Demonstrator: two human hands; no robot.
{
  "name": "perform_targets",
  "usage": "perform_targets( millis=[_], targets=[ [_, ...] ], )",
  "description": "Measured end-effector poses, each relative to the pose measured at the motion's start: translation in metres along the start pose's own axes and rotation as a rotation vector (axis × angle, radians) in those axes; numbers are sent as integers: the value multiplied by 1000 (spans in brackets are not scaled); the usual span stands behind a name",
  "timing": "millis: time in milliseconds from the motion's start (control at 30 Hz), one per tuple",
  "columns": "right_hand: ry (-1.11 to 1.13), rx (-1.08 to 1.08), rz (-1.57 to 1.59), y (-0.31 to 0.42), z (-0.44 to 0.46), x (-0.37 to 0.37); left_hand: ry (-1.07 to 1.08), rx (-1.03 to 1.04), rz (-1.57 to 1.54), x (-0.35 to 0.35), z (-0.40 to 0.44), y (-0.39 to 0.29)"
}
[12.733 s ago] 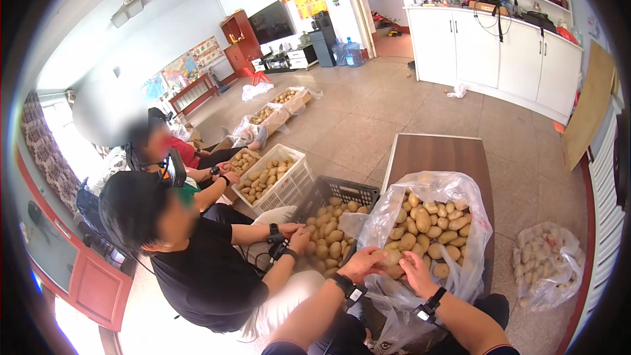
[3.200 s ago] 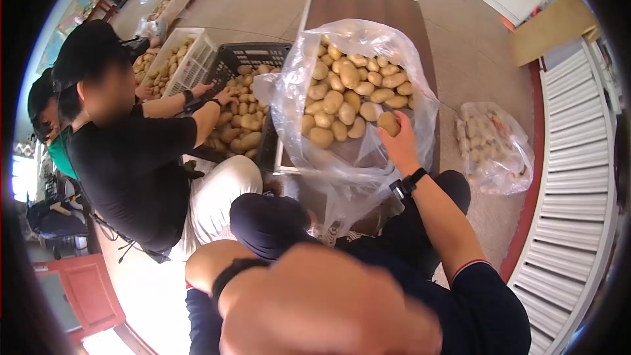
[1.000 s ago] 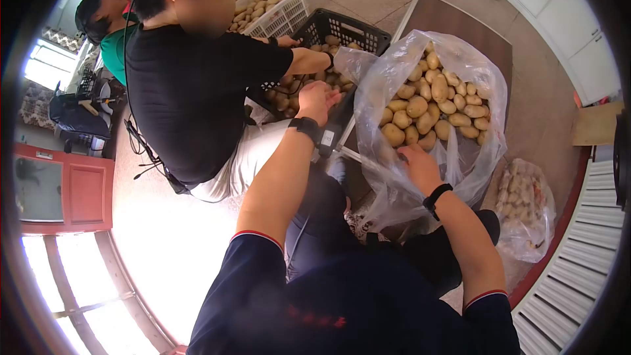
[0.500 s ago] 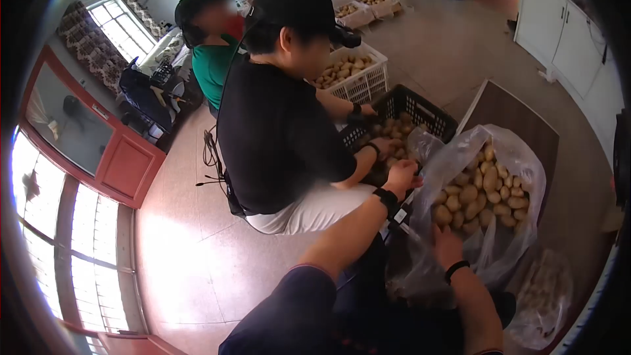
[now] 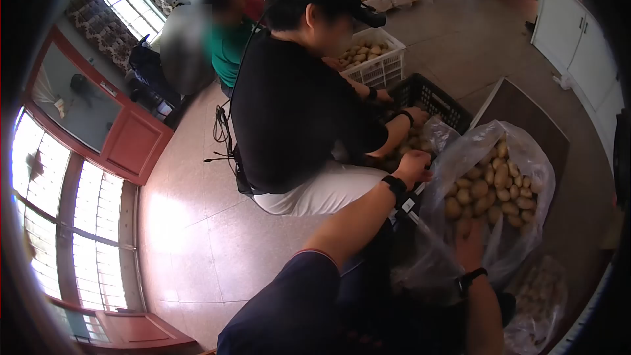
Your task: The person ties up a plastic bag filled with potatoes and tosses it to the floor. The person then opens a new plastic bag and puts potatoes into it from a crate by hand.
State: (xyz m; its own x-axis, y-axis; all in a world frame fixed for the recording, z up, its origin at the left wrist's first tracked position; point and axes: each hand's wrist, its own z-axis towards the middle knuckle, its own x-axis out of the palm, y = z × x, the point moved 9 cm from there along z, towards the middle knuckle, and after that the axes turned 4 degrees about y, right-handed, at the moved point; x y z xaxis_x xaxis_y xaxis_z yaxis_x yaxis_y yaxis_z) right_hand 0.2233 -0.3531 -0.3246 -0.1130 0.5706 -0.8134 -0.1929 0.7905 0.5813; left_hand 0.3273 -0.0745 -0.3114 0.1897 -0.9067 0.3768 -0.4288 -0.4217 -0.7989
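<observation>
My left hand (image 5: 414,167) is over the near end of the black crate (image 5: 439,100), beside the coworker's hands. Its fingers are curled, and whatever they may hold is hidden. My right hand (image 5: 468,240) is inside the opening of a clear plastic bag (image 5: 453,158), fingers stretched forward against the near edge of the potatoes (image 5: 501,187). Nothing is visibly gripped in it. More potatoes (image 5: 415,139) lie in the black crate, partly hidden by arms.
A coworker in a black shirt (image 5: 289,105) sits close on the left, both hands at the crate. Beyond is a person in green (image 5: 227,52). A white crate (image 5: 384,69) of potatoes stands behind; another potato bag (image 5: 539,299) lies lower right. A brown board (image 5: 519,108) adjoins the bag.
The view has shifted, so the scene sits further right. My right hand has reached further in toward the potatoes. My left hand stays near the crate.
</observation>
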Motion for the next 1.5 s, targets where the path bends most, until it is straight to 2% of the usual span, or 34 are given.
perform_targets(
  millis=[67, 133, 167, 233, 300, 367, 433, 500, 567, 633, 667, 767, 833, 867, 900, 967, 1000, 1033, 1100, 1300, 1333, 1367, 1400, 1500],
  targets=[
    [-11, 72, 59, -9, 13, -12, 100, -23, 33, 11, 0, 5],
    [119, 329, 596, -28, 25, 4, 208, -62, 158, 23, 3, 14],
    [109, 332, 597, -19, 30, -6, 217, -62, 163, 28, -1, 15],
    [272, 503, 1010, 14, 30, 0, 277, -152, 279, 43, -17, 18],
    [195, 444, 1394, 39, 41, 12, 357, -165, 316, 52, -34, 17],
    [266, 386, 1340, 57, 48, 14, 494, -228, 298, 67, -39, 28],
    [243, 288, 1179, 65, 48, 4, 539, -329, 297, 78, -43, 36],
    [243, 270, 1066, 59, 52, 12, 672, -327, 307, 88, -49, 35],
    [174, 270, 1000, 57, 49, 6, 671, -329, 346, 88, -48, 36],
    [168, 209, 784, 62, 52, -1, 644, -318, 381, 84, -49, 36],
    [157, 213, 780, 62, 51, -5, 582, -299, 404, 79, -47, 35],
    [211, 236, 747, 69, 51, -4, 613, -349, 410, 82, -53, 31],
    [-57, 12, 342, 70, 59, -29, 589, -320, 369, 75, -43, 34],
    [-1, 13, 207, 65, 59, -23, 579, -300, 329, 71, -37, 36],
    [-2, 11, 209, 62, 57, -25, 577, -300, 331, 68, -34, 36],
    [43, -113, -93, 70, 48, -24, 550, -224, 335, 62, -27, 28],
    [41, -114, -92, 66, 45, -23, 550, -223, 338, 46, -10, 38],
    [24, -172, -196, 68, 41, -19, 565, 166, 649, 29, 17, 30],
    [10, -228, -299, 70, 35, -13, 558, 562, 946, 14, 26, 19],
    [-15, -199, -410, 66, 33, -9, 316, 515, 915, -44, 63, 13],
    [-51, -247, -406, 73, 32, -12, 295, 576, 993, -38, 54, 2],
    [-86, -293, -401, 79, 32, -14, 237, 243, 522, -50, 60, 15],
    [-117, -336, -407, 88, 30, -18, 48, 8, -7, -47, 42, 18],
    [-82, -300, -443, 86, 31, -10, -5, -28, -15, -53, 48, 22]
  ],
)
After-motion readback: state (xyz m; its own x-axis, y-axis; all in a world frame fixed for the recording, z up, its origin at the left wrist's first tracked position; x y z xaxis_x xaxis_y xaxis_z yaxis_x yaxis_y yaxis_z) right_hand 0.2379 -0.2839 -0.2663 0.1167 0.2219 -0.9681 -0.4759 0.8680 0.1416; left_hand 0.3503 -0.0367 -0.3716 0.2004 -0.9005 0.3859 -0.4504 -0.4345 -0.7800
